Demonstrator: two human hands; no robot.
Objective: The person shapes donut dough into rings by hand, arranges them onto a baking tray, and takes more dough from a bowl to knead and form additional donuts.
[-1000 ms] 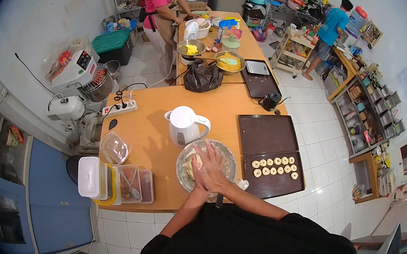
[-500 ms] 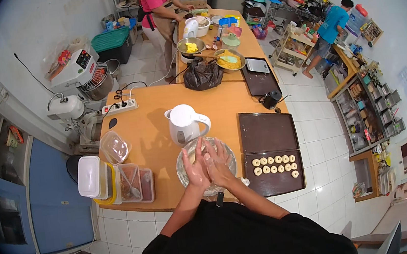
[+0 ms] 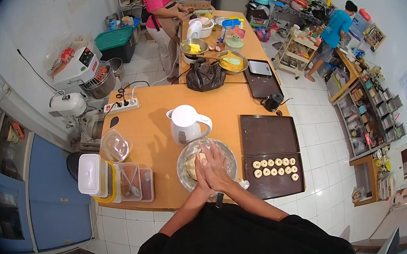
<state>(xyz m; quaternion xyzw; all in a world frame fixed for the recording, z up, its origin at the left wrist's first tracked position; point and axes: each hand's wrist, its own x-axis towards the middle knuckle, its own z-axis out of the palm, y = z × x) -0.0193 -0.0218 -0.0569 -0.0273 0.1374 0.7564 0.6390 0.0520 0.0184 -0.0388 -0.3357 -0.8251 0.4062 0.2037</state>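
Observation:
In a steel bowl (image 3: 229,157) of floury dough (image 3: 190,170) at the near middle, my left hand (image 3: 201,176) and my right hand (image 3: 216,169) are pressed palm to palm. The right fingers extend long over the left hand; whatever lies between the palms is hidden. Just beyond the bowl stands a white electric kettle (image 3: 185,124). To the right, a dark tray (image 3: 275,187) holds several small dough rings (image 3: 278,162), with another dark tray (image 3: 268,131) above it.
Plastic containers (image 3: 91,175) stand at the left, a power strip (image 3: 121,106) behind them. On the far table are a black bag (image 3: 205,75), bowls and a scale (image 3: 260,68). A co-worker in pink (image 3: 159,2) stands there; another in blue (image 3: 332,33) works at the right wall.
My hands parted slightly half a second ago, palms visible, and are now pressed together again, the right one over the left, much as a second ago.

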